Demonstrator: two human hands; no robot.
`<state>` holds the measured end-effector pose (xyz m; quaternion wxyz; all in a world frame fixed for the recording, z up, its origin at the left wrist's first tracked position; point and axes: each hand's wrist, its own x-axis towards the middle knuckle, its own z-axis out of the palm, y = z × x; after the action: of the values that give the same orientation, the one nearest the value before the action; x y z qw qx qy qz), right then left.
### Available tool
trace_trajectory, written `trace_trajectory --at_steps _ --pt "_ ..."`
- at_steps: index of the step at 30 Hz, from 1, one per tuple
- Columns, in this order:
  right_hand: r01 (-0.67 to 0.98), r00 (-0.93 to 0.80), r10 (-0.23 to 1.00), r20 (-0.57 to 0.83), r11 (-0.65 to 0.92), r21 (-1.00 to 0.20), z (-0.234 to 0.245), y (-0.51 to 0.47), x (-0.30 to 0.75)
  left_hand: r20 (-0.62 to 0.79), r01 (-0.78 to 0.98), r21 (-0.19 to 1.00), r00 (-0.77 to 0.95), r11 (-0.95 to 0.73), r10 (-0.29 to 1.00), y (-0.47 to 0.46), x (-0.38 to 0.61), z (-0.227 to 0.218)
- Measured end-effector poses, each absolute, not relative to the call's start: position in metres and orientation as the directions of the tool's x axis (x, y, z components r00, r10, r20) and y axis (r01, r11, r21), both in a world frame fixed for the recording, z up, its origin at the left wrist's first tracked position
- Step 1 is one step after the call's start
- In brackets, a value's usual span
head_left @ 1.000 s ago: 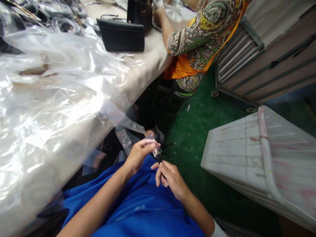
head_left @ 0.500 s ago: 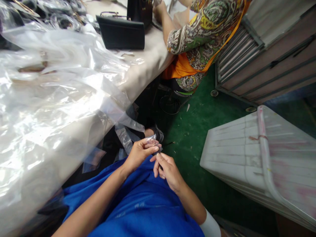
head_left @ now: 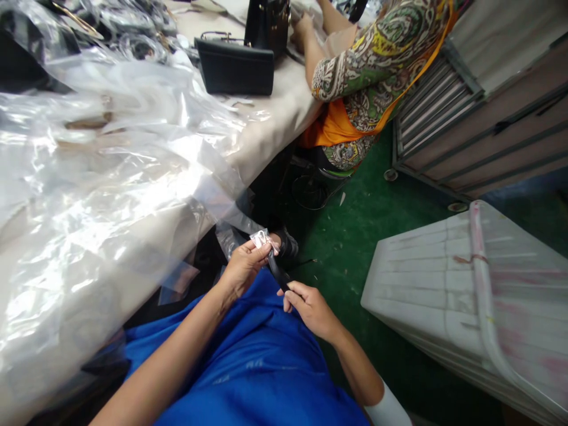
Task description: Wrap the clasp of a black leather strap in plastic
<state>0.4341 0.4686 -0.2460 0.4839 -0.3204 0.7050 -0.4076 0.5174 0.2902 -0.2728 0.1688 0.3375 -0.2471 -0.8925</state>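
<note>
Above my blue-clothed lap, my left hand point(head_left: 245, 264) pinches a small clear plastic wrapper point(head_left: 261, 238) with something shiny inside. A black strap point(head_left: 278, 274) runs from beside that wrapper down to my right hand point(head_left: 310, 306). The fingers of my right hand are closed around the strap's lower end. Whether the wrapper covers the strap's end is too small to tell. To the left, clear plastic bags point(head_left: 133, 171) lie spread over the table, some hanging past its edge.
A black handbag point(head_left: 235, 66) stands on the pale-covered table point(head_left: 284, 109). Beyond it sits a person in a patterned top point(head_left: 355, 77), arms over the table. A white plastic bin point(head_left: 421, 278) and a wheeled metal cart point(head_left: 483, 130) stand to the right on the green floor.
My hands have moved apart, the left one up and leftward, the right one slightly right. The black strap now shows stretched between them. The view has shifted slightly.
</note>
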Motion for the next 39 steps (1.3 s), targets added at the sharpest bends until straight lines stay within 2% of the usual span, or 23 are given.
trace_trajectory --at_steps 5,8,11,13,16,21,25,27,29,32,35,37,39 --pt "0.216 -0.386 -0.774 -0.501 0.452 -0.865 -0.251 0.457 0.442 -0.509 0.102 0.579 -0.730 -0.809 -0.457 0.294 0.521 -0.271" --pt "0.422 -0.358 -0.738 -0.572 0.418 -0.804 -0.249 0.452 0.444 -0.480 0.047 0.673 -0.731 -0.738 -0.485 0.296 0.524 -0.272" --pt "0.522 -0.349 -0.713 -0.608 0.391 -0.758 -0.245 0.449 0.444 -0.412 -0.025 0.819 -0.722 -0.574 -0.556 0.295 0.527 -0.275" --pt "0.526 -0.379 -0.704 -0.601 0.370 -0.765 -0.242 0.449 0.445 -0.354 -0.082 0.897 -0.720 -0.434 -0.596 0.294 0.529 -0.278" --pt "0.498 -0.413 -0.714 -0.565 0.343 -0.797 -0.240 0.448 0.448 -0.303 -0.140 0.942 -0.744 -0.305 -0.595 0.293 0.535 -0.279" --pt "0.489 -0.435 -0.720 -0.541 0.315 -0.813 -0.246 0.446 0.457 -0.275 -0.199 0.950 -0.897 -0.239 -0.345 0.300 0.549 -0.274" --pt "0.548 -0.410 -0.702 -0.583 0.321 -0.772 -0.247 0.443 0.460 -0.258 -0.244 0.966 -0.917 -0.083 -0.306 0.309 0.558 -0.272" --pt "0.581 -0.341 -0.733 -0.588 0.327 -0.745 -0.241 0.443 0.457 -0.267 -0.248 0.964 -0.916 -0.101 -0.300 0.311 0.560 -0.272" --pt "0.569 -0.258 -0.809 -0.528 0.314 -0.760 -0.233 0.447 0.451 -0.278 -0.230 0.957 -0.905 -0.180 -0.321 0.310 0.561 -0.274" --pt "0.411 -0.088 -0.924 -0.371 0.305 -0.859 -0.224 0.456 0.443 -0.283 -0.183 0.944 -0.879 -0.275 -0.385 0.306 0.559 -0.276" --pt "0.262 0.070 -0.935 -0.347 0.353 -0.898 -0.227 0.466 0.440 -0.272 -0.160 0.947 -0.859 -0.279 -0.432 0.301 0.558 -0.277" --pt "0.263 0.069 -0.912 -0.403 0.407 -0.875 -0.234 0.470 0.441 -0.276 -0.155 0.946 -0.846 -0.284 -0.457 0.299 0.559 -0.279" --pt "0.301 -0.039 -0.887 -0.459 0.428 -0.852 -0.242 0.471 0.443 -0.285 -0.169 0.947 -0.835 -0.274 -0.470 0.300 0.561 -0.281"
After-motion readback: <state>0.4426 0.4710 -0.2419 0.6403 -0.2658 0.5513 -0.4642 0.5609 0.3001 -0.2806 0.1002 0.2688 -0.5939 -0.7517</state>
